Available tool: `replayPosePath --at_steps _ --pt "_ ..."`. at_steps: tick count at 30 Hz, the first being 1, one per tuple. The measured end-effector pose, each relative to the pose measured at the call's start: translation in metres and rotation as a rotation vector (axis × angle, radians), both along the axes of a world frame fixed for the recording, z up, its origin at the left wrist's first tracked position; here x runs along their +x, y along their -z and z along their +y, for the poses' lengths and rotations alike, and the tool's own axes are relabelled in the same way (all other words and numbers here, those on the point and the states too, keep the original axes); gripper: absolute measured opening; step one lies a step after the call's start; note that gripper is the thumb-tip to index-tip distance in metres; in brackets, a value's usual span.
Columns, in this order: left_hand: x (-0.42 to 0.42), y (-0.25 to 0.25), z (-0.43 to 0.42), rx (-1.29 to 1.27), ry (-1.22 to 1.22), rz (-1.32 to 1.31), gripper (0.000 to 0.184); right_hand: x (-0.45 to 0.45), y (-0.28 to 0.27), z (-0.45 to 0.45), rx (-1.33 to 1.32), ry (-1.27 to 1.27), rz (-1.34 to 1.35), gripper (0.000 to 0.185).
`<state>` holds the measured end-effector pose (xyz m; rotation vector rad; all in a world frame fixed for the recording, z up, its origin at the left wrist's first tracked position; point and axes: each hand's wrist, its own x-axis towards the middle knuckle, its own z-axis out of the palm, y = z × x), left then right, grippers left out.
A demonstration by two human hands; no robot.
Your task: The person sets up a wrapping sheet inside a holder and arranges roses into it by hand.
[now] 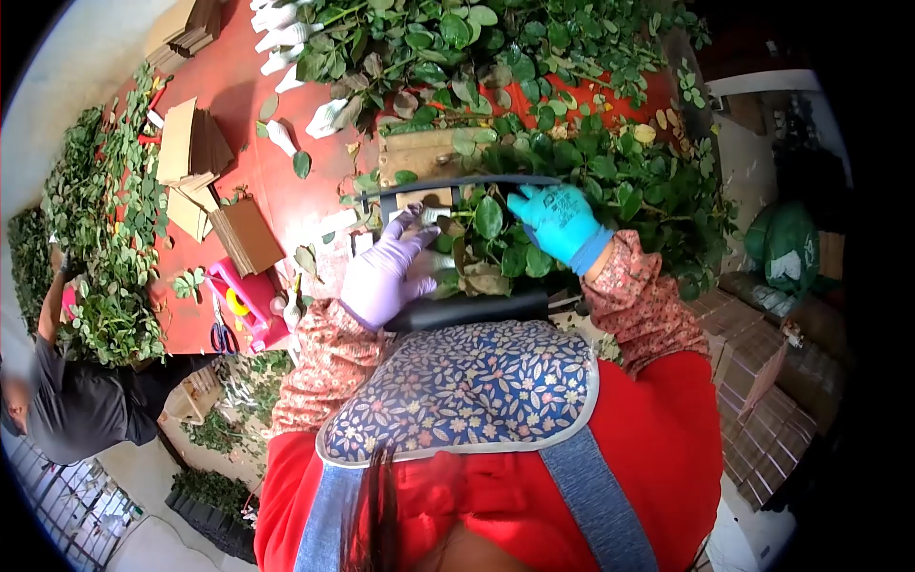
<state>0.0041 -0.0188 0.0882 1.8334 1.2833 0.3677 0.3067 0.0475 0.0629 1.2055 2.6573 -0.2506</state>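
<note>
My left hand, in a lilac glove, has its fingers spread over the near side of a bunching frame. Its fingertips touch white-netted rose heads beside a piece of cardboard. My right hand, in a turquoise glove, is on the leafy rose stems at the frame's right. Its fingers curl down among the leaves, and what lies in them is hidden. A thin dark bar arches across the frame between the hands. Along the near edge runs a black padded roll.
More netted roses with dense foliage lie at the back of the red table. Folded cardboard sheets, a pink tape dispenser and blue-handled scissors are on the left. A co-worker stands beyond them. Stacked boxes stand at right.
</note>
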Motion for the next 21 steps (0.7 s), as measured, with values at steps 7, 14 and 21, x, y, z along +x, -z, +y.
replayPosePath --at_steps 7,14,21 --pt "0.004 -0.008 0.009 -0.019 -0.007 0.073 0.070 0.003 -0.058 0.013 0.089 -0.177 0.130 0.031" --pt "0.010 -0.021 0.006 0.049 0.007 0.110 0.074 -0.076 -0.122 0.143 0.176 -0.220 0.647 0.026" --pt "0.020 -0.028 0.005 -0.011 -0.013 0.098 0.073 -0.132 0.087 0.217 0.667 -0.254 -0.170 0.012"
